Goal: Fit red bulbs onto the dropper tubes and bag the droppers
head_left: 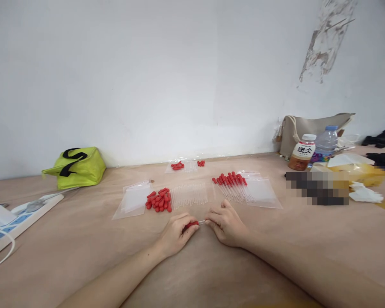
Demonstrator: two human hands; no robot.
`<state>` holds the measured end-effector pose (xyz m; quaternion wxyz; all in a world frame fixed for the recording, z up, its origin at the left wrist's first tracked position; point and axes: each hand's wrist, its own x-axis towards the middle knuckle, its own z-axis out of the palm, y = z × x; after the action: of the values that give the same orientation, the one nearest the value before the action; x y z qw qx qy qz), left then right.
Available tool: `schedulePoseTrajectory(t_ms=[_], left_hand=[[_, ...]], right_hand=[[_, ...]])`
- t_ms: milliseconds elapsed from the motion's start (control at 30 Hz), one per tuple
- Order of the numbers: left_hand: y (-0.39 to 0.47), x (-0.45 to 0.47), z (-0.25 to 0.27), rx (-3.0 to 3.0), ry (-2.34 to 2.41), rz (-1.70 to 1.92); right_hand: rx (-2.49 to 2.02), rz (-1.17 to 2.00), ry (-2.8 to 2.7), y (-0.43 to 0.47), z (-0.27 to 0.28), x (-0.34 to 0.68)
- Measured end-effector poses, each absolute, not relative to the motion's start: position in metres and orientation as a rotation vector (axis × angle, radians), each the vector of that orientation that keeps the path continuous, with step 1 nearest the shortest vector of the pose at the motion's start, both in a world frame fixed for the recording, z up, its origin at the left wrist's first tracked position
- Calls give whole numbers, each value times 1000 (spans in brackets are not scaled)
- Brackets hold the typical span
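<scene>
Two pinch grips: left hand (177, 233) on red bulb (193, 223), right hand (227, 224) on clear tube (202, 222), ends meeting. Likely fitting step; next push calls for straight alignment, gentle pressure.

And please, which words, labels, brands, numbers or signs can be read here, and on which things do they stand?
"炭仌": in large characters on the brown drink bottle; its smaller print is too small to read.
Clear bottle: print too blurred to read.
I can read no other text.
</scene>
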<state>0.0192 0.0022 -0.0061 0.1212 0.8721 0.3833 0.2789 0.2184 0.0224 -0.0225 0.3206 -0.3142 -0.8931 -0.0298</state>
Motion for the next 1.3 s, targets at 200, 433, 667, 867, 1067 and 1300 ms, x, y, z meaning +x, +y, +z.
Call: schedulePoseTrajectory(t_ms=[200, 433, 667, 867, 1067, 1300], left_hand=[[2, 19, -6, 2631, 1069, 800], [5, 20, -7, 2652, 1056, 821], [9, 14, -6, 2574, 1069, 901], [5, 11, -7, 2464, 1256, 926], [6, 12, -8, 2516, 1187, 818], [5, 12, -7, 2526, 1179, 806]], right_hand=[[-846, -91, -2374, 21, -23, 214], [-876, -15, -2411, 26, -23, 210], [-924, -117, -2531, 11, -1, 215], [-1413, -70, -2301, 46, 16, 240], [-1927, 51, -1910, 105, 14, 247], [-2056, 33, -1888, 110, 0, 237]])
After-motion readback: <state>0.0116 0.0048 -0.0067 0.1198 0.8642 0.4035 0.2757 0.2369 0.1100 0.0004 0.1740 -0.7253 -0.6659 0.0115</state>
